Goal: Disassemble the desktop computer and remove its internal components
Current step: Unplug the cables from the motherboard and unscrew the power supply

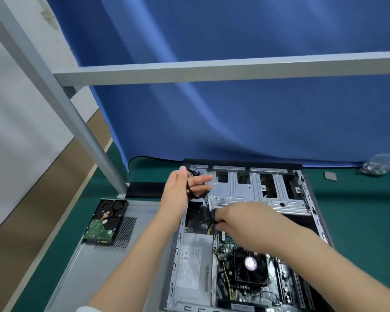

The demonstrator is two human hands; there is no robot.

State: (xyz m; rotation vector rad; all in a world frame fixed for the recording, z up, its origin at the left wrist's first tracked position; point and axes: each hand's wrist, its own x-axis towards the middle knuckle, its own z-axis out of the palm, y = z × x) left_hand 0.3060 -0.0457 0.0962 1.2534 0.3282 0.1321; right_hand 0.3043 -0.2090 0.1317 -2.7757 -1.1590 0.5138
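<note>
Green matting covers the surface (358,221), where the opened computer case (306,183) lies flat near the far edge, against a blue curtain (234,120). The left hand (180,188) holds a black cable bundle (195,195) looped over its fingers by the drive cage (234,192). The right hand (236,216) pinches a black connector (212,216) above the power supply (194,266). A hard drive (105,221) rests on the removed side panel (92,266) toward the left edge.

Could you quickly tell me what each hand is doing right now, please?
Left hand: holds the black cables looped round its fingers.
Right hand: pinches a black cable connector inside the computer case.
</note>
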